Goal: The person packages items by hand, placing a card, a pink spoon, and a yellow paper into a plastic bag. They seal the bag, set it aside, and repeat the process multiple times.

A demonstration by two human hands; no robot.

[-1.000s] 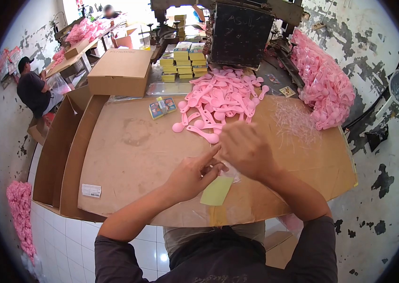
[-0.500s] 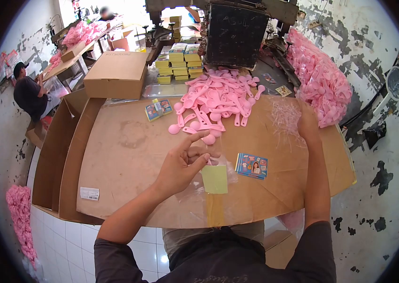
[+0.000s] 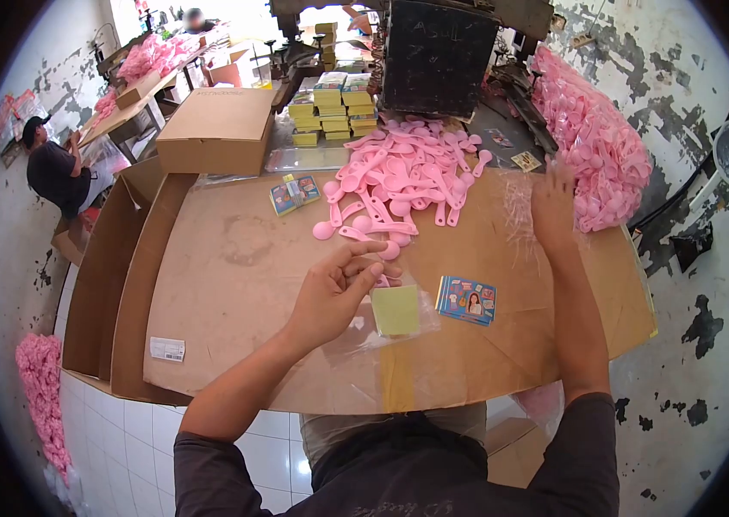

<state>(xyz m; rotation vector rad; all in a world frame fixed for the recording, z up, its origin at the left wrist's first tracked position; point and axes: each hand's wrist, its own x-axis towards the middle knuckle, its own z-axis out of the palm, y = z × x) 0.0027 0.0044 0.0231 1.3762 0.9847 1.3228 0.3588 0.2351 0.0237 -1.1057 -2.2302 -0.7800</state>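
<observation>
My left hand (image 3: pixel 339 289) is closed in a pinch over the middle of the cardboard-covered table. Below its thumb lies a clear plastic bag (image 3: pixel 363 332) with a plain yellow-green card (image 3: pixel 395 311) in or on it. A bit of pink plastic shows by the thumb tip, mostly hidden by the fingers. My right hand (image 3: pixel 554 207) reaches far to the right, its fingers stretched out and slightly blurred, beside thin clear plastic strips (image 3: pixel 520 211). Between my arms lies a small stack of blue printed cards (image 3: pixel 466 300). Loose pink scoops (image 3: pixel 399 172) are heaped ahead of my left hand.
A bundle of cards (image 3: pixel 294 195) sits left of the scoops. Behind are card stacks (image 3: pixel 330 103), a closed carton (image 3: pixel 214 129) and a dark machine (image 3: pixel 438 60). Bagged pink scoops (image 3: pixel 597 146) pile up at right. A person (image 3: pixel 59 164) sits at far left.
My right hand has shifted slightly left and its fingers now extend upward. My left hand keeps its pinch near the bag and card. The view has moved a little.
</observation>
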